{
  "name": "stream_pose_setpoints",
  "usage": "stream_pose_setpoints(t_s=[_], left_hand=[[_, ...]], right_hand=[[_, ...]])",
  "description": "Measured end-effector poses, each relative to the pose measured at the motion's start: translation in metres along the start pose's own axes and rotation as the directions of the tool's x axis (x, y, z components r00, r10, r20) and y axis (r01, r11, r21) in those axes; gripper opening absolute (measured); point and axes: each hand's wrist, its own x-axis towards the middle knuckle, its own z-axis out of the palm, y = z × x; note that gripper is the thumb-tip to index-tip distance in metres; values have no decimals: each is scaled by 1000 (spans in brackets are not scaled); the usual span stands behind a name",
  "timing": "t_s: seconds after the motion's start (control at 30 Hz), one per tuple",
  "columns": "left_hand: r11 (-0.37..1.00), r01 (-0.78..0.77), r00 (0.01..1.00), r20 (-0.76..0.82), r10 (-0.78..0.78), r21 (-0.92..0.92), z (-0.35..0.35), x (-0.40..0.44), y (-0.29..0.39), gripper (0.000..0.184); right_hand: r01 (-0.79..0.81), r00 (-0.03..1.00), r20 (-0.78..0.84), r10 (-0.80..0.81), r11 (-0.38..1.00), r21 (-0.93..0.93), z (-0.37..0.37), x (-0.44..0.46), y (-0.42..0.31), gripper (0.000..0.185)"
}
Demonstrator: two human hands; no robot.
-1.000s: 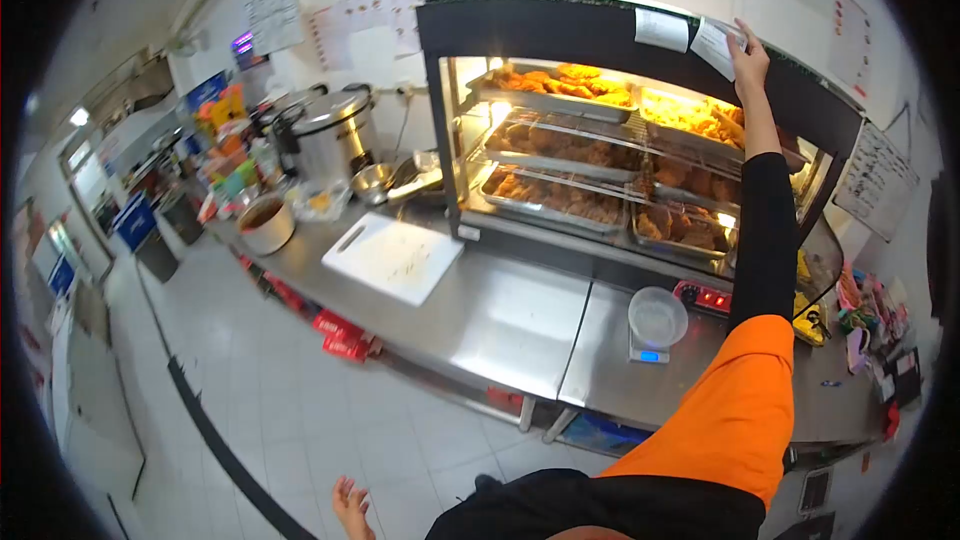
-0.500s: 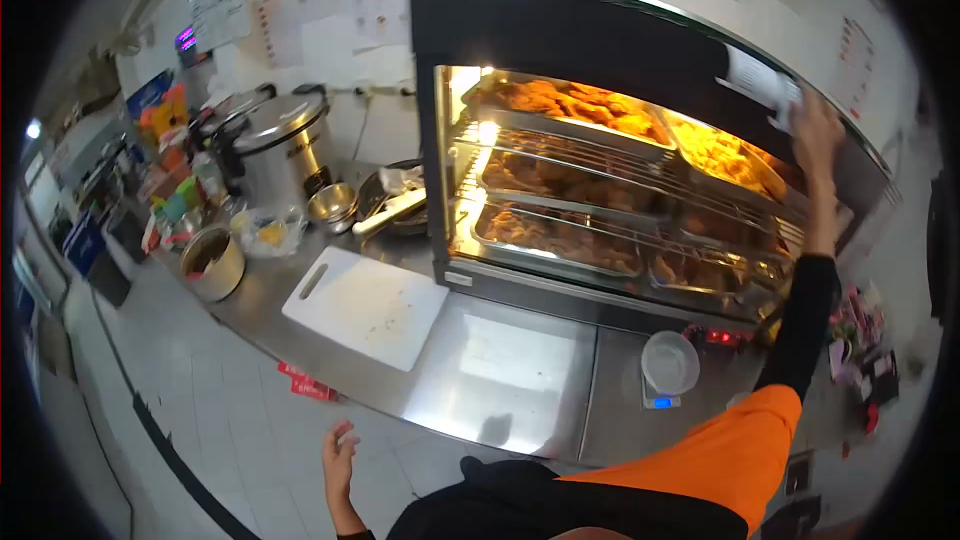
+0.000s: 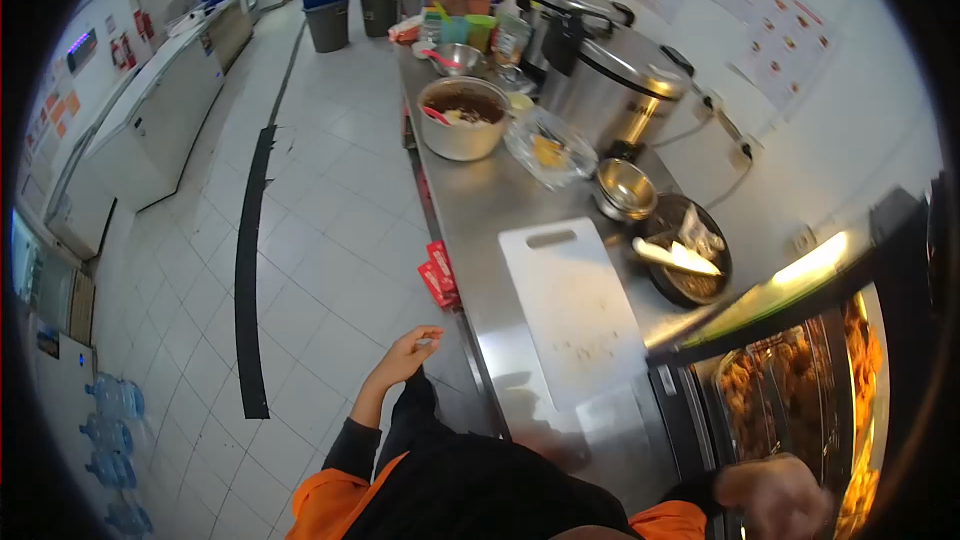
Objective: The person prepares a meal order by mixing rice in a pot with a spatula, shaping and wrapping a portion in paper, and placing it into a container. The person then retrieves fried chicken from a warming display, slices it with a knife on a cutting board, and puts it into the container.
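Note:
My left hand (image 3: 408, 354) hangs in the air over the floor, left of the steel counter's edge. Its fingers are loosely bent and apart, with nothing in them. Low on the right, my right hand (image 3: 778, 496) is smeared by motion in front of the lit display warmer (image 3: 690, 420); what it holds, if anything, cannot be made out. Inside the warmer are trays of fried food (image 3: 800, 380). A white cutting board (image 3: 570, 300) with crumbs on it lies on the steel counter (image 3: 465, 260) between my hands.
Along the counter stand a black pan (image 3: 690, 285) with a light-handled utensil, metal bowls (image 3: 626, 186), a plastic bag (image 3: 548, 152), a pot with dark contents (image 3: 462, 145) and large steel cookers (image 3: 620, 75). Red packets (image 3: 437, 275) hang at the counter's edge. Water bottles (image 3: 115, 440) stand at left.
My view has swung left along the counter. My right hand has come down from the warmer's upper right edge, where a white cloth or paper was beside it. My left hand stays beside the counter.

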Motion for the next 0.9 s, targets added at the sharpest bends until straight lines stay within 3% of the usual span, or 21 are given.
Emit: stream_pose_setpoints(t_s=[0.03, 0.1, 0.13, 0.23, 0.33, 0.4, 0.43, 0.47, 0.53, 0.6, 0.67, 0.7, 0.8, 0.9], left_hand=[[1000, -10, 999, -35, 9, -20, -14, 8, -5, 29], [998, -45, 993, -114, 40, -37, -47, 31, -29, 29], [998, -59, 988, -145, 54, -31, -72, 47, -37, 29], [999, -46, 983, -175, 47, 9, -138, 103, -32, 29], [988, -146, 966, -206, 155, 57, -191, 180, 25, 24], [971, -119, 972, -174, 156, 207, -219, 241, 78, 21], [932, -224, 949, -153, 275, 286, -225, 276, 96, 19], [874, -329, 912, -120, 393, 356, -229, 312, 110, 17], [558, -553, 724, 26, 689, 620, -232, 394, 118, 20], [414, -597, 693, 182, 697, 687, -224, 462, 111, 22], [337, -450, 890, 385, 245, 827, -213, 504, 104, 21], [253, -395, 911, 412, -17, 883, -210, 519, 97, 21], [294, -566, 747, 630, -212, 770, -214, 570, 54, 22], [148, -556, 783, 575, -237, 818, -226, 551, 125, 20]], right_hand=[[20, 999, 32, -33, 944, 330, 43, 4, 24, 23], [-136, 991, 40, 131, 913, 384, 136, 9, 70, 21], [-437, 893, -125, 433, 765, -473, 181, 13, 88, 21], [-595, 783, 28, 621, 761, -259, 305, 20, 134, 33], [-749, 647, 122, 753, 658, -85, 384, 32, 163, 32], [-792, 605, 143, 784, 611, 0, 414, 45, 183, 33], [-808, 586, 149, 796, 588, 38, 426, 49, 197, 33], [-833, 553, 125, 824, 542, 110, 441, 45, 212, 34], [-900, 372, 15, 928, 356, 251, 465, 46, 242, 32], [-905, 178, -127, 976, 213, 368, 493, 35, 280, 31], [-850, 8, -271, 963, 149, 505, 516, 36, 321, 32], [-795, -65, -319, 946, 144, 589, 524, 42, 341, 34], [-792, -118, -453, 883, 191, 579, 552, 33, 407, 38], [-814, -155, -517, 842, 188, 550, 558, 39, 452, 38]])
